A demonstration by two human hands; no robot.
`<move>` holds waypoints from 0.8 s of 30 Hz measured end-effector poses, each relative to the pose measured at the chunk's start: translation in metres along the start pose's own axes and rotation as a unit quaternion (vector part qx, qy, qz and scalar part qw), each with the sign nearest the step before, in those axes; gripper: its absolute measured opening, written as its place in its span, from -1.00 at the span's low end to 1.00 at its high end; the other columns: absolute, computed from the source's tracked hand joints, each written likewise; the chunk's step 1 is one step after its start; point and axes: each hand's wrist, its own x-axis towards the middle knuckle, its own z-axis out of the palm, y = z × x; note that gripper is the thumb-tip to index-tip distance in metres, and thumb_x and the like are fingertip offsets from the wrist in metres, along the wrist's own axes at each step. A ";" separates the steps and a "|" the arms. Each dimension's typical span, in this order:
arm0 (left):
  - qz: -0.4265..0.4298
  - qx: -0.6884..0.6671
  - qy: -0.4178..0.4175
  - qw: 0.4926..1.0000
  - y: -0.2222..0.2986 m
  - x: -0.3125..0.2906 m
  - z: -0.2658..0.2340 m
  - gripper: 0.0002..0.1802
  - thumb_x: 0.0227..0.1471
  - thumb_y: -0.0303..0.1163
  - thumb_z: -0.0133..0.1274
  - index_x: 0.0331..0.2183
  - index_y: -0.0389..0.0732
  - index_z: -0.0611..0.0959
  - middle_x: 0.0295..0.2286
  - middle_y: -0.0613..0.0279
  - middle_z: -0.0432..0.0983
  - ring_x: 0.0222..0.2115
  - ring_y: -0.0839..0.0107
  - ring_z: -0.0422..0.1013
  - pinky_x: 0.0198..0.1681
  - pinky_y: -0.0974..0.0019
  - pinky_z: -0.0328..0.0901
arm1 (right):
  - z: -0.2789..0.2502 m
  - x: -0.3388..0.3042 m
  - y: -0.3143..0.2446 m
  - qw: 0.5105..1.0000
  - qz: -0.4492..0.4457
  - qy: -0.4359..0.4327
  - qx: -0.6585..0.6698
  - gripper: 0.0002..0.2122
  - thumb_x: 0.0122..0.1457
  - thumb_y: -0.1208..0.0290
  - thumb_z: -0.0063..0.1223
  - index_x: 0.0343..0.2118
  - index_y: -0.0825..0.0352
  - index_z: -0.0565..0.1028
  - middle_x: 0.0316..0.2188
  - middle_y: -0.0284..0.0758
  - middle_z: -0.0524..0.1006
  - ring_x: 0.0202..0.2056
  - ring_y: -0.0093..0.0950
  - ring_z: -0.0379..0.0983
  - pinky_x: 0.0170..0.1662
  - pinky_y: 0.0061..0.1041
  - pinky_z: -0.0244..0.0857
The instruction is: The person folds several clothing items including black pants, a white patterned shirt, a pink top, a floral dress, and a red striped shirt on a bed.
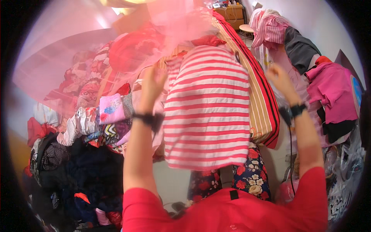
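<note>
A red-and-white striped garment (206,112) lies spread over the near end of a long padded board (262,112) with a yellow, red and black striped cover. Its lower edge reaches down to the board's near end. My left hand (155,81) is at the garment's upper left edge, beside a bunched striped part; whether the fingers grip the cloth does not show. Out past the board's right edge is my right hand (280,79), raised and apart from the garment. Its fingers look bent but are smeared by motion. Each wrist wears a dark band.
A sheer pink veil-like blur (143,50) covers the upper left. Folded clothes (112,108) are stacked at left, with a dark heap of clothes (92,166) below. At right hang a magenta garment (336,91) and a grey cloth (299,48). Clear plastic bags (348,166) lie lower right.
</note>
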 end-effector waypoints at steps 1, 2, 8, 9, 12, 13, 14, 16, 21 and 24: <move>-0.035 0.032 -0.085 0.995 -0.013 -0.041 -0.007 -0.43 -0.07 -0.29 0.19 -0.03 -0.34 0.45 -0.19 -0.09 0.47 -0.19 0.18 0.42 -0.14 0.24 0.30 | 0.018 -0.042 0.023 0.996 -0.039 0.077 -0.019 -0.79 0.12 0.37 0.09 -0.27 0.41 0.47 -0.46 -0.31 0.52 -0.41 -0.57 0.40 -0.32 -0.51 0.30; -0.042 -0.028 -0.035 0.998 -0.033 -0.094 -0.009 -0.48 -0.04 -0.35 0.16 -0.04 -0.35 0.46 -0.23 -0.02 0.50 -0.21 0.25 0.44 -0.12 0.27 0.30 | 0.027 -0.077 0.041 0.999 0.045 0.019 -0.020 -0.81 0.11 0.41 0.10 -0.27 0.40 0.46 -0.42 -0.37 0.51 -0.34 -0.60 0.39 -0.25 -0.54 0.30; -0.466 -0.226 0.035 0.855 -0.064 -0.330 -0.012 -0.86 0.05 -0.47 0.03 -0.35 -0.35 0.57 -0.46 0.25 0.49 -0.47 0.51 0.36 -0.41 0.44 0.28 | 0.080 -0.213 0.041 0.903 0.362 -0.026 0.230 -0.81 0.18 0.34 0.06 -0.29 0.38 0.46 -0.48 -0.37 0.52 -0.51 -0.61 0.45 -0.52 -0.68 0.33; -0.446 -0.181 0.104 0.870 -0.065 -0.357 -0.004 -0.84 0.07 -0.42 0.03 -0.35 -0.34 0.57 -0.44 0.25 0.48 -0.46 0.52 0.34 -0.40 0.44 0.26 | 0.094 -0.213 0.024 0.889 0.388 -0.022 0.243 -0.80 0.17 0.34 0.07 -0.28 0.39 0.46 -0.46 -0.36 0.53 -0.48 -0.60 0.46 -0.50 -0.66 0.34; -0.582 -0.245 0.128 0.765 -0.076 -0.384 0.027 -0.76 0.10 -0.36 0.02 -0.30 -0.37 0.56 -0.42 0.25 0.49 -0.43 0.48 0.36 -0.35 0.38 0.28 | 0.127 -0.219 -0.007 0.905 0.333 -0.029 0.263 -0.76 0.14 0.36 0.10 -0.23 0.43 0.45 -0.40 -0.31 0.54 -0.40 -0.57 0.47 -0.43 -0.64 0.36; -0.594 -0.285 0.072 0.749 -0.075 -0.382 0.045 -0.65 0.12 -0.21 -0.02 -0.21 -0.31 0.53 -0.34 0.23 0.49 -0.39 0.41 0.38 -0.36 0.29 0.29 | 0.139 -0.227 0.013 0.950 0.288 0.004 0.123 -0.74 0.10 0.40 0.14 -0.21 0.46 0.44 -0.35 -0.26 0.54 -0.37 -0.55 0.47 -0.39 -0.61 0.37; -0.599 -0.328 0.011 0.730 -0.070 -0.373 0.068 -0.54 0.14 -0.05 -0.06 -0.11 -0.24 0.51 -0.26 0.22 0.49 -0.35 0.35 0.40 -0.36 0.20 0.30 | 0.145 -0.237 0.043 0.967 0.238 0.073 0.058 -0.71 0.06 0.42 0.18 -0.22 0.49 0.43 -0.34 -0.23 0.54 -0.37 -0.53 0.48 -0.35 -0.58 0.37; -0.471 -0.312 -0.004 0.825 -0.147 -0.447 0.023 -0.38 0.18 0.14 -0.23 0.07 -0.12 0.37 0.00 0.14 0.37 -0.04 0.13 0.35 -0.12 -0.01 0.33 | 0.194 -0.219 -0.022 0.959 0.205 0.102 0.168 -0.69 0.00 0.40 0.24 -0.27 0.49 0.43 -0.38 -0.23 0.55 -0.37 -0.53 0.48 -0.33 -0.54 0.37; -0.458 -0.495 0.065 0.735 -0.136 -0.449 0.033 -0.22 -0.17 -0.47 0.26 0.09 -0.29 0.27 -0.09 0.02 0.43 -0.12 0.23 0.40 -0.04 0.22 0.33 | 0.214 -0.249 -0.044 0.925 0.351 0.020 0.142 -0.61 -0.05 0.35 0.31 -0.25 0.48 0.41 -0.42 -0.24 0.54 -0.41 -0.51 0.46 -0.37 -0.53 0.34; -0.453 -0.372 -0.080 0.806 0.004 -0.349 0.043 -0.42 -0.09 -0.65 0.11 0.02 -0.31 0.35 -0.12 0.15 0.46 -0.13 0.38 0.39 -0.08 0.32 0.33 | 0.179 -0.274 -0.010 0.870 0.407 0.041 0.276 -0.67 -0.01 0.39 0.27 -0.25 0.46 0.42 -0.43 -0.30 0.53 -0.44 -0.56 0.42 -0.42 -0.58 0.27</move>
